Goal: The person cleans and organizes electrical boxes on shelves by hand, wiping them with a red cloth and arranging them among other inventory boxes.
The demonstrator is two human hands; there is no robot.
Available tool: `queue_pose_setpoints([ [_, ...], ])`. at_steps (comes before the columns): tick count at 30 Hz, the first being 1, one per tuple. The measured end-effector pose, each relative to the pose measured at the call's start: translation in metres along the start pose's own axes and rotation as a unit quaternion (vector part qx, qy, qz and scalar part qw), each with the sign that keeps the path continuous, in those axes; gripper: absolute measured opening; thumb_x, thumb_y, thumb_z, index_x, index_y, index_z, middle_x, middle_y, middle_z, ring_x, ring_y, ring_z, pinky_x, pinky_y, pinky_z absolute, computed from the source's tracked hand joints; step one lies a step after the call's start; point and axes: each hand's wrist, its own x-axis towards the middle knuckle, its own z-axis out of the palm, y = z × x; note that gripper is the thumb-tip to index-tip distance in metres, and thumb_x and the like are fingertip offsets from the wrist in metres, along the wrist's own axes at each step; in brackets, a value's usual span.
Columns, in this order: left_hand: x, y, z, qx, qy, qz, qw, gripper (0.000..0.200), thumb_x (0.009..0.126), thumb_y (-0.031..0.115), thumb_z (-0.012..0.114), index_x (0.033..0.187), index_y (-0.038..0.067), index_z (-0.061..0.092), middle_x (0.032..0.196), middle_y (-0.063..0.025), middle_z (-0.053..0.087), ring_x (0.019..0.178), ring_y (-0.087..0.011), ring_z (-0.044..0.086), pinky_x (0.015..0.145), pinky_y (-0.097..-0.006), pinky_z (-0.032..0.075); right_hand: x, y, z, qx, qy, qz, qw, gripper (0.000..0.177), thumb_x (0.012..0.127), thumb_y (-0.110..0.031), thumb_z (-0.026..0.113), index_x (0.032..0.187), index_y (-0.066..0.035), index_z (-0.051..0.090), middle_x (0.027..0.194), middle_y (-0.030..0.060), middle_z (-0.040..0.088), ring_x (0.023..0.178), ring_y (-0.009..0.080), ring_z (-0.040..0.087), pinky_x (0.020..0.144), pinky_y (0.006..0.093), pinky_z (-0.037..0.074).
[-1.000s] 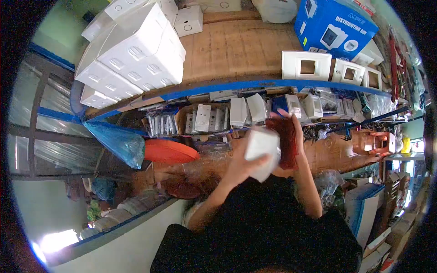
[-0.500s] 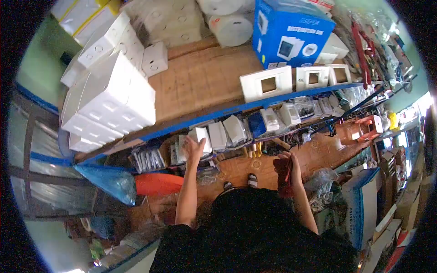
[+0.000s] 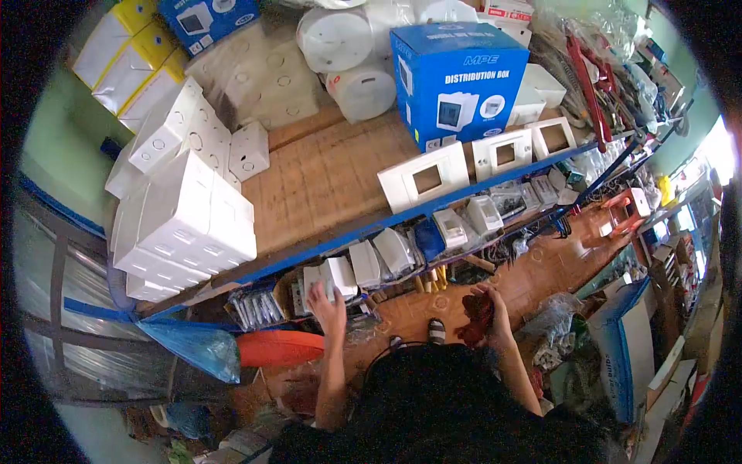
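Observation:
My left hand (image 3: pixel 328 308) is raised at the front of the lower shelf, its thumb and fingers apart. The fingertips overlap the lower edge of a white plastic box (image 3: pixel 338 276) in the row there. On the other side of my body, my right hand (image 3: pixel 495 306) is closed on a crumpled dark red cloth (image 3: pixel 474 319), which hangs below the fingers. More white boxes (image 3: pixel 364 263) stand along the lower shelf, to the right of my left hand.
The upper shelf (image 3: pixel 325 174) has a blue front rail and carries stacked white junction boxes (image 3: pixel 189 216), a blue distribution box carton (image 3: pixel 456 85) and white frames (image 3: pixel 425 178). A blue plastic bag (image 3: pixel 197 346) hangs at left. Cartons (image 3: pixel 627 348) stand at right.
The view has shifted, showing more of the upper shelf's back. My left hand has drawn slightly down from the white box. The red cloth hangs more spread out from my right hand.

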Motion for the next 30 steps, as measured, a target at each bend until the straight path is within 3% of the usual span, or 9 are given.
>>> queue_pose_setpoints([
  [5,-0.088,0.102,-0.046,-0.325,-0.279,0.007,0.904,0.044,0.095,0.019,0.067,0.133,0.001,0.054,0.129,-0.0155,0.062,0.119,-0.0273,0.060,0.103,-0.0401,0.045,-0.025,-0.008,0.081,-0.035,-0.125,-0.059,0.990,0.038,0.099,-0.017,0.052,0.134,-0.003,0.053,0.119,0.0106,0.061,0.105,0.0214,0.063,0.092,0.0398,0.054],
  [10,-0.080,0.208,-0.121,-0.266,-0.420,0.051,0.867,0.030,0.098,0.021,0.060,0.126,0.010,0.061,0.118,-0.0135,0.067,0.107,-0.0300,0.065,0.095,-0.0415,0.050,-0.045,-0.018,0.134,-0.097,-0.221,-0.162,0.957,0.027,0.102,-0.015,0.050,0.123,-0.001,0.059,0.119,0.0071,0.063,0.111,0.0157,0.059,0.100,0.0311,0.045],
  [14,-0.118,0.168,-0.079,-0.428,-0.329,0.011,0.842,0.032,0.094,0.007,0.067,0.125,-0.002,0.060,0.115,-0.0071,0.067,0.104,-0.0147,0.062,0.091,-0.0309,0.050,-0.053,-0.040,0.127,-0.212,-0.207,-0.217,0.930,0.027,0.100,-0.016,0.055,0.123,-0.001,0.058,0.118,0.0108,0.064,0.113,0.0194,0.059,0.101,0.0341,0.046],
  [16,-0.118,0.182,-0.090,-0.535,-0.278,-0.121,0.788,0.031,0.094,0.008,0.068,0.123,-0.001,0.061,0.112,-0.0065,0.067,0.101,-0.0147,0.063,0.090,-0.0305,0.051,-0.053,-0.053,0.122,-0.278,-0.238,-0.348,0.863,0.035,0.095,-0.017,0.063,0.126,-0.003,0.056,0.123,0.0127,0.060,0.117,0.0240,0.058,0.102,0.0362,0.045],
  [21,-0.096,0.198,-0.109,-0.389,-0.322,0.029,0.863,0.046,0.095,0.008,0.067,0.137,0.002,0.050,0.120,-0.0137,0.064,0.108,-0.0195,0.064,0.093,-0.0331,0.051,-0.068,-0.064,0.102,-0.405,-0.287,-0.371,0.785,0.062,0.081,-0.019,0.081,0.134,-0.006,0.053,0.126,0.0135,0.059,0.123,0.0280,0.057,0.106,0.0378,0.045],
  [25,-0.101,0.223,-0.122,-0.595,-0.411,-0.044,0.689,0.073,0.094,0.001,0.066,0.153,0.006,0.023,0.139,-0.0139,0.049,0.121,-0.0234,0.057,0.103,-0.0363,0.047,-0.054,-0.116,0.081,-0.310,-0.169,-0.387,0.852,0.056,0.082,-0.011,0.080,0.130,-0.005,0.054,0.114,0.0089,0.064,0.107,0.0209,0.063,0.098,0.0352,0.050],
  [26,-0.100,0.218,-0.120,-0.589,-0.403,-0.037,0.700,0.068,0.095,0.002,0.064,0.151,0.006,0.026,0.136,-0.0130,0.051,0.120,-0.0230,0.057,0.103,-0.0358,0.047,-0.047,-0.139,0.078,-0.246,-0.113,-0.403,0.874,0.052,0.081,-0.008,0.079,0.127,-0.004,0.055,0.110,0.0071,0.065,0.102,0.0186,0.064,0.095,0.0344,0.051],
  [27,-0.099,0.214,-0.116,-0.584,-0.394,-0.029,0.709,0.064,0.096,0.002,0.063,0.150,0.006,0.030,0.134,-0.0120,0.053,0.119,-0.0226,0.058,0.103,-0.0353,0.047,-0.041,-0.171,0.071,-0.268,-0.024,-0.516,0.814,0.047,0.082,-0.002,0.076,0.123,-0.004,0.053,0.109,0.0069,0.064,0.099,0.0173,0.064,0.093,0.0337,0.051],
  [30,-0.097,0.203,-0.114,-0.555,-0.372,-0.067,0.741,0.048,0.099,0.004,0.059,0.143,0.004,0.041,0.127,-0.0105,0.057,0.114,-0.0209,0.060,0.101,-0.0341,0.047,-0.027,-0.282,0.087,-0.176,0.026,-0.585,0.791,0.052,0.082,-0.002,0.076,0.125,-0.002,0.047,0.115,0.0116,0.059,0.107,0.0201,0.059,0.096,0.0346,0.049],
])
